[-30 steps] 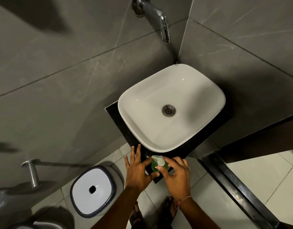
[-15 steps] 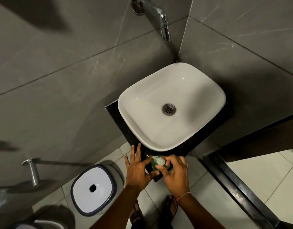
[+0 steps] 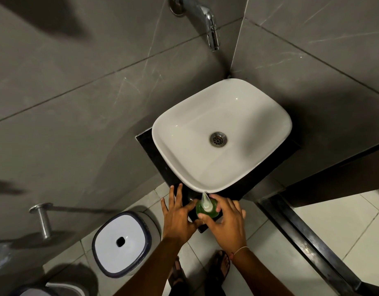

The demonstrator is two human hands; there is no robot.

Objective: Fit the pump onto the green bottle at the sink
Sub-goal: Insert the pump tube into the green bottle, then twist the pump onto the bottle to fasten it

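Head view, looking straight down: nearest of all are two sandalled feet (image 3: 221, 264) on the pale floor tiles, below the sink. Just above them both forearms reach toward the sink's near corner. The left hand (image 3: 178, 216) lies mostly flat, fingers spread and loose, with only its thumb stretched across toward the green bottle (image 3: 214, 208); I cannot tell whether that thumb actually touches it. The right hand (image 3: 228, 221) curls around the bottle's right side, thumb at the near edge and fingertips on the far side, so it has hold of the bottle. A thin cord circles that wrist.

The bottle stands upright on the black counter (image 3: 149, 144), right at the front rim of the white sink (image 3: 269, 116). The pale pump (image 3: 205, 202) sits on its top, spout pointing toward the sink rim and just reaching it.

Left of the sink, down on the floor, stands a white bin (image 3: 122, 240) with a dark rim and a small hole in its lid. Beyond the basin, a chrome tap (image 3: 211, 26) juts from the grey tiled wall.
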